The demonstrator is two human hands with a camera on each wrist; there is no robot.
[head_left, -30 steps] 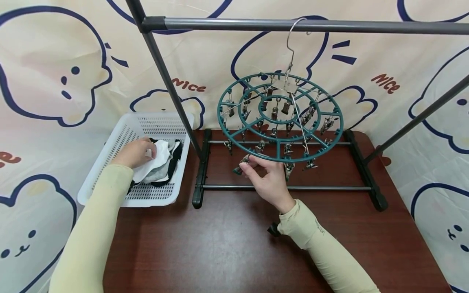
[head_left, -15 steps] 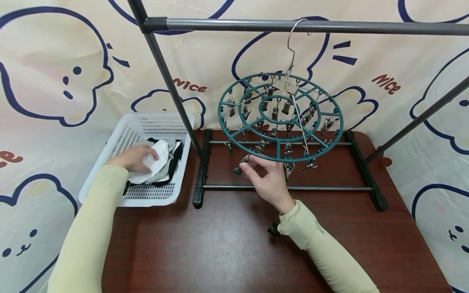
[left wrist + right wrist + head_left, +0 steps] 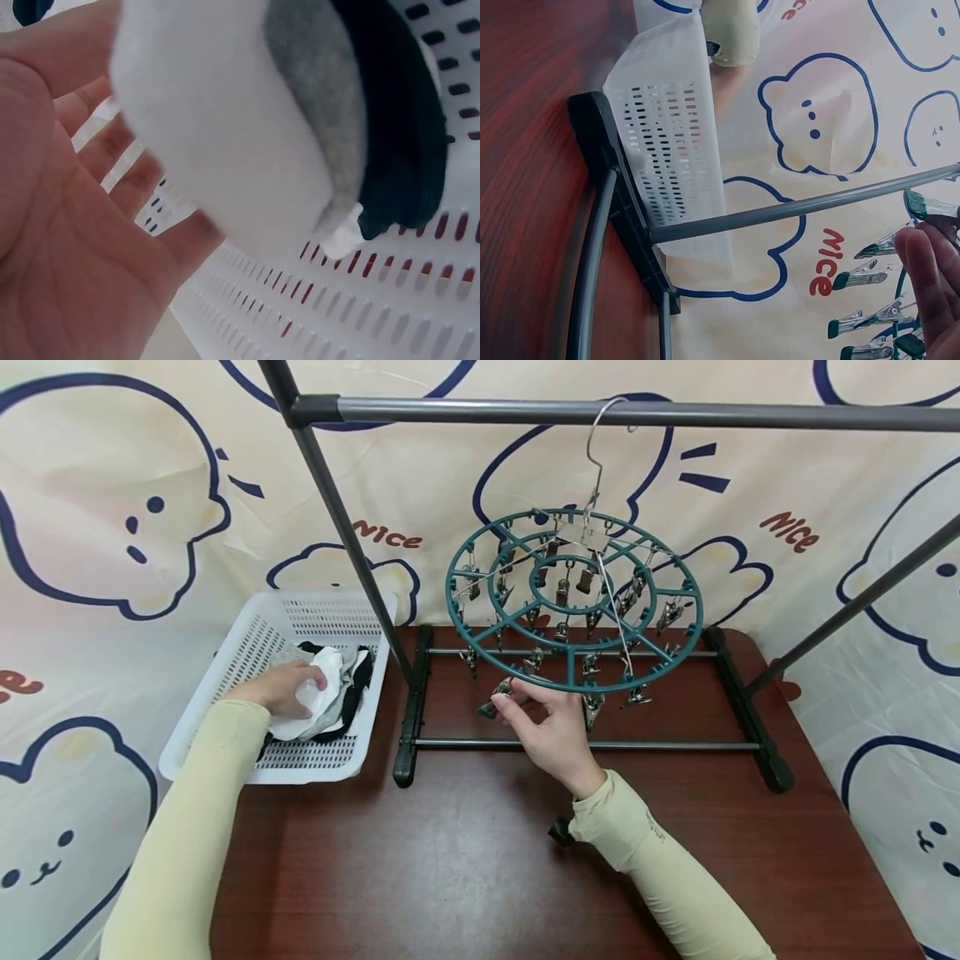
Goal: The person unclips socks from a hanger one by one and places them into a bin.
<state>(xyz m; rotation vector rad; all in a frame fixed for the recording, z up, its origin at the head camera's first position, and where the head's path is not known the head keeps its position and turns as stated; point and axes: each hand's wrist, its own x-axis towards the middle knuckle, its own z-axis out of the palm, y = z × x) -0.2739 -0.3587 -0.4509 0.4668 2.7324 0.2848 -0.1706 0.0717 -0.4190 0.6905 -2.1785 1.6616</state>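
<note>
My left hand (image 3: 281, 688) reaches into a white perforated basket (image 3: 367, 735) and holds a white cloth piece (image 3: 324, 689), its thumb and fingers about it. In the left wrist view the fingertips are hidden behind the white cloth (image 3: 217, 127). Against it lie a grey cloth (image 3: 315, 97) and a dark cloth (image 3: 401, 127). My right hand (image 3: 553, 731) pinches a metal clip (image 3: 495, 697) with dark green grips, at the front of a round green clip hanger (image 3: 570, 685). In the right wrist view the clip (image 3: 930, 206) sits at the fingertips.
The hanger hangs by a hook (image 3: 592, 439) from the rack's grey top bar (image 3: 465, 412). A slanted rack post (image 3: 337, 518) stands between basket and hanger. Several other clips (image 3: 592, 706) dangle below the rings. Lower bars (image 3: 465, 744) cross the brown table (image 3: 420, 860).
My left hand has drawn back slightly over the white cloth, and its fingers have spread from their earlier bunched hold. The right hand and its clip stay in place.
</note>
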